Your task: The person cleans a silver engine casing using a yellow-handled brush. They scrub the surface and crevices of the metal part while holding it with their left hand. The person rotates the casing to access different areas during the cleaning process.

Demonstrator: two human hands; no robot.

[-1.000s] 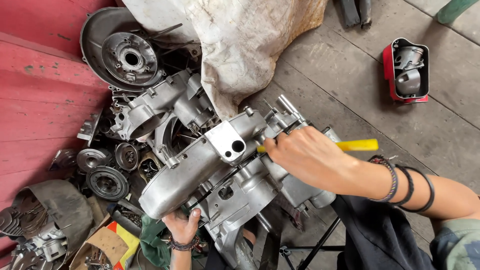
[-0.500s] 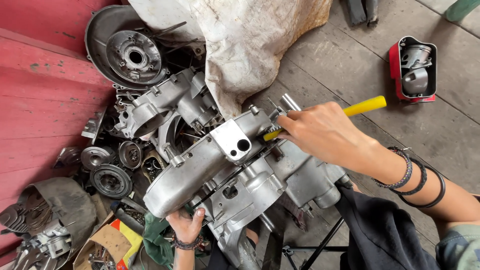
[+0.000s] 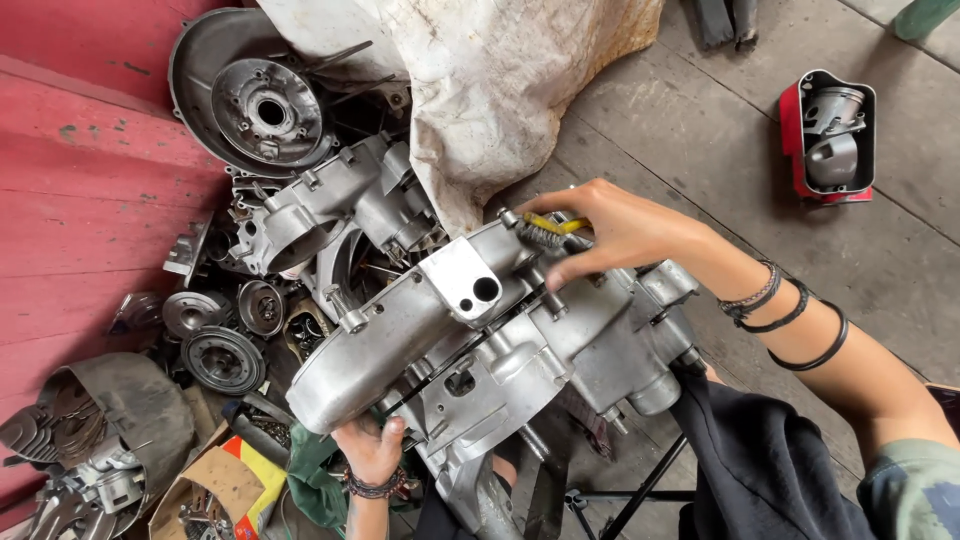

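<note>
**2 hands on a bare aluminium engine case**

2 bare hands at work on a silver engine case (image 3: 470, 350), lying slantwise at frame centre above a black stand (image 3: 640, 490). Right hand (image 3: 610, 235) at the case's upper end, fingers curled narrow around a wire brush (image 3: 545, 232) with a yellow handle; bristles pressed against the casting near a steel stud (image 3: 507, 216). 3 dark bracelets (image 3: 785, 315) on that wrist. Left hand (image 3: 370, 450) gripping the case's lower rounded edge from below, fingers wrapped tight on the metal, beaded band at the wrist.

Left of the case, against a red wooden wall (image 3: 80, 200): 1 more engine case (image 3: 330, 205), a round grey cover plate (image 3: 255, 105), several small pulleys and discs (image 3: 220, 360), a curved dark shroud (image 3: 130, 410). Just beside the left hand, a green rag (image 3: 310, 480) and a cardboard box (image 3: 215, 480).

Above the case, a dirty white sack (image 3: 490, 80) slumped on the concrete floor (image 3: 800, 260). Well apart at upper right, a red tray (image 3: 827, 138) holding 2 grey metal parts. Dark cloth (image 3: 760, 470) over the person's lap at lower right.
</note>
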